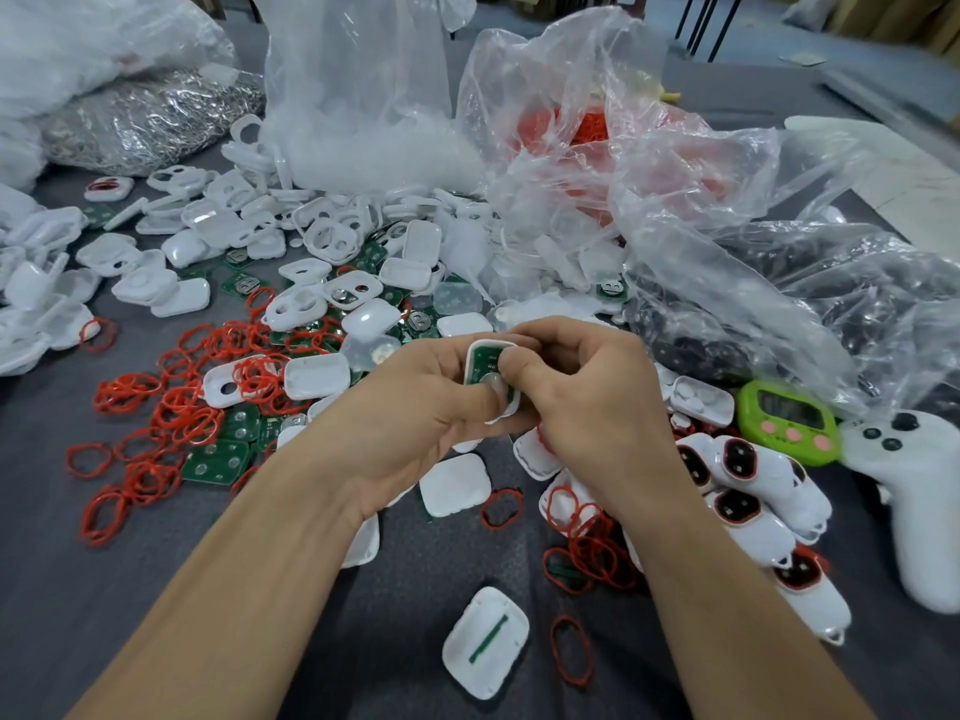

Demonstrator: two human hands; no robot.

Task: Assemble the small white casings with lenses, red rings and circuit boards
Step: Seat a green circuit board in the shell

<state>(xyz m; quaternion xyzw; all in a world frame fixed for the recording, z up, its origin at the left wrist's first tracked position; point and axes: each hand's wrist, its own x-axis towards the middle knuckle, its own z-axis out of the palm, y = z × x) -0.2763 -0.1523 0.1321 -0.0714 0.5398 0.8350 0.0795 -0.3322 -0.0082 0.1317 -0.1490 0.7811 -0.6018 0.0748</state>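
Both hands meet at the centre over one small white casing (482, 350) with a green circuit board (479, 367) seated in it. My left hand (415, 407) cradles the casing from below, its thumb on the board's round metal dome. My right hand (587, 392) pinches the casing's right side, thumb pressing on the board. Loose red rings (171, 407) lie scattered on the left, with more red rings (592, 543) under my right wrist. Bare green boards (215, 459) lie beside them. Several finished casings with red-rimmed windows (737, 470) are piled at the right.
A white casing half (485, 641) lies near the front edge. A heap of white casing parts (311, 236) spreads behind the hands, backed by clear plastic bags (597, 148). A green timer (789, 420) and a white controller (914, 491) sit at the right.
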